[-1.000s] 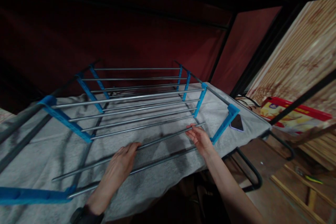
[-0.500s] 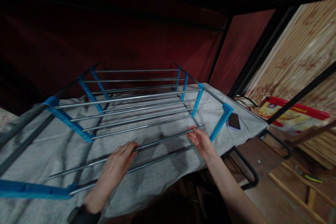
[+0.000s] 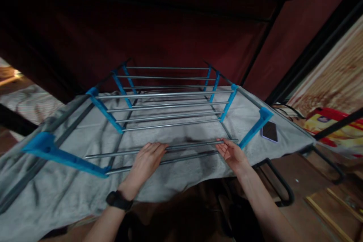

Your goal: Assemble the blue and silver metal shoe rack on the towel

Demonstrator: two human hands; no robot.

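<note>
A loose grey metal rod [image 3: 193,146] lies level between my hands, in front of a metal rack with blue plastic brackets. My left hand [image 3: 150,157] is wrapped over the rod left of its middle. Near the rod's right end, my right hand [image 3: 231,154] holds it between thumb and fingers, palm partly up. Just below runs another rod [image 3: 187,157], its left end meeting the near-left blue bracket [image 3: 70,160]. At the other side stands the near-right blue bracket [image 3: 255,128], beside the held rod's right end. Farther back, several rods [image 3: 170,115] span the other brackets.
The rack rests on a grey blanket [image 3: 176,189] over a bed with a dark metal frame. A phone [image 3: 269,131] lies on the blanket at right. Beyond the bed are a red-and-yellow box [image 3: 329,128] and wooden slats [image 3: 326,211] on the floor.
The view has turned left, so the rack and hands appear farther right, and the near-left bracket shows whole. Both hands keep their hold on the rod, which looks more level.
</note>
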